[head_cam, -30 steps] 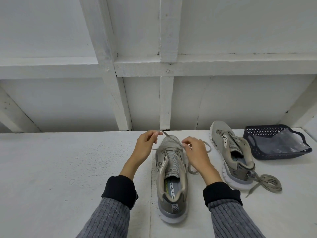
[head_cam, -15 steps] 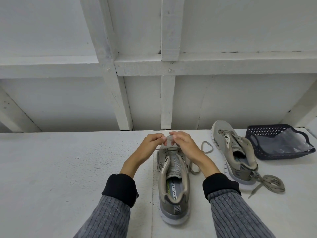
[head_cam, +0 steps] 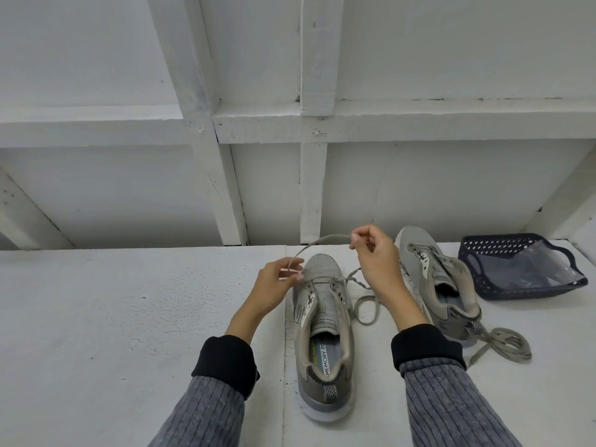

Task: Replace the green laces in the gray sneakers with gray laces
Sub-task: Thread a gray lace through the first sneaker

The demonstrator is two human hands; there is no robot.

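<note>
A white tabletop [head_cam: 96, 317] runs out to a white panelled wall [head_cam: 419, 188] at the far side. At the far right of it sits a dark perforated basket [head_cam: 483, 253] holding a clear plastic bag [head_cam: 529, 266]. One gray sneaker [head_cam: 325, 333] stands in the middle, heel near and toe far, with only its farthest eyelets threaded. The second gray sneaker [head_cam: 442, 285] lies just to its right, unlaced, a loose lace [head_cam: 503, 346] coiled beside its heel. The left hand [head_cam: 274, 291] is beside the toe of the middle sneaker, its fingers pinching one end of a gray lace [head_cam: 325, 239]. The right hand [head_cam: 377, 262] is raised above the toe, its fingers pinching that lace further along, so it arches between the two hands. The lace's other length loops on the tabletop between the sneakers.
</note>
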